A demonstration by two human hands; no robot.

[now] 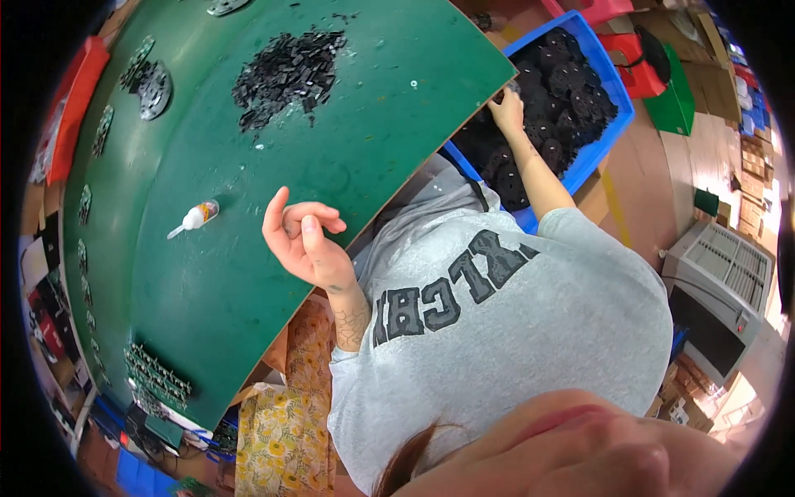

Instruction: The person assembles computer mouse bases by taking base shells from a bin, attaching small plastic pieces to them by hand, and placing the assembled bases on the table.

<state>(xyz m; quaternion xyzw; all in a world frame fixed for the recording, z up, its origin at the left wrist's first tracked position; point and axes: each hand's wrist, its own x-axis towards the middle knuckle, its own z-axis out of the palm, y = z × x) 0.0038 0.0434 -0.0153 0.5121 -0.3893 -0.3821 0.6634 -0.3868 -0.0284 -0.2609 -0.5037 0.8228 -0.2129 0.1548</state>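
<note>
My left hand is raised over the near edge of the green table. Its fingers are loosely bent and apart, and nothing shows in them. My right hand reaches past the table corner into a blue crate. Black flat parts with rounded outlines and small holes fill the crate. The right fingers are curled at the parts beside the table corner; what they grip, if anything, is too small to make out. On the table lies a loose heap of small black rectangular pieces.
A small white-capped bottle with a thin nozzle lies on the table left of my left hand. Curved metallic parts rest near the far left edge. A rack of small dark pieces sits at the lower left corner. Red stools stand beyond the crate.
</note>
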